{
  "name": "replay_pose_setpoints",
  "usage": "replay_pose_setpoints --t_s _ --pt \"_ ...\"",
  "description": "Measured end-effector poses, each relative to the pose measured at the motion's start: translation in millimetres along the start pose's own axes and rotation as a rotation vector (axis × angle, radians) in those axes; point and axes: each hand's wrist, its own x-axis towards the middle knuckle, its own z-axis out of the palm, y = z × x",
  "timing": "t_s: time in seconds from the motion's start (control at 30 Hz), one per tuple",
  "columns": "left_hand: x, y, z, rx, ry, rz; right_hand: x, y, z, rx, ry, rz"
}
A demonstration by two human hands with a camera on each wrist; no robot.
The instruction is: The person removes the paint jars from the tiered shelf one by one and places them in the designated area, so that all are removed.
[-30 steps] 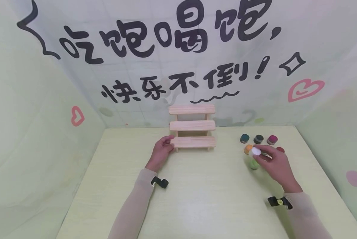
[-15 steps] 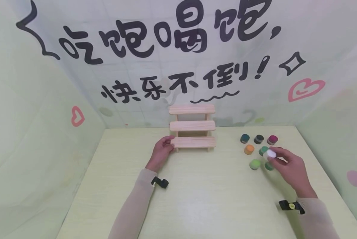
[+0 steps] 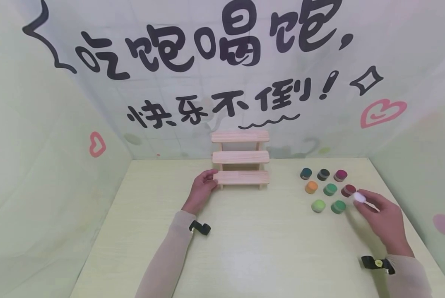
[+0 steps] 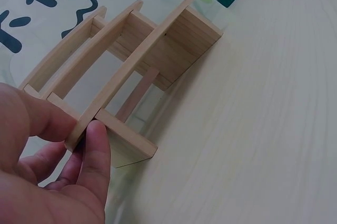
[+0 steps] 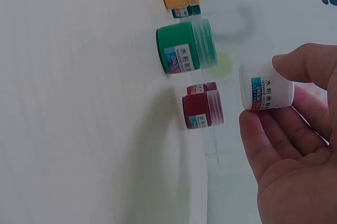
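Observation:
My left hand [image 3: 201, 188] pinches the left end of the bottom step of a three-tier wooden stand [image 3: 241, 178], thumb and fingers around the board in the left wrist view. My right hand [image 3: 384, 215] holds a white paint jar [image 5: 266, 86] between thumb and fingers, above the table at the right. Just left of it stand several paint jars: a dark red jar [image 3: 348, 190], a green jar [image 3: 338, 206], a second green jar [image 3: 330, 189], a light green jar [image 3: 318, 205] and an orange jar [image 3: 311, 187].
Behind those stand a dark teal jar [image 3: 306, 173], a black-looking jar [image 3: 323, 174] and a magenta jar [image 3: 340, 175]. All are on the pale table [image 3: 244, 248]. A printed cloth backdrop [image 3: 170, 145] rises directly behind the stand, with cloth sides left and right.
My right hand has carried the white jar to the right and slightly nearer, from over the orange jar to beside the dark red one, uncovering other jars. My left hand stays on the stand.

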Motion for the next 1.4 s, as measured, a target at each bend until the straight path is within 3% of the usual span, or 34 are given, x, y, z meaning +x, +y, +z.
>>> replay_pose_setpoints --t_s 0.3,0.9,1.4 --pt "0.0 -0.1 0.1 -0.003 0.002 0.006 -4.7 14.6 -9.9 -0.013 -0.018 0.017" --pt "-1.0 -2.0 0.7 -0.001 -0.008 0.011 -5.0 28.5 -12.4 -0.230 -0.141 0.085" --pt "-0.5 -2.4 1.7 -0.002 0.001 0.005 -1.6 29.1 -17.1 -0.184 -0.105 0.112"
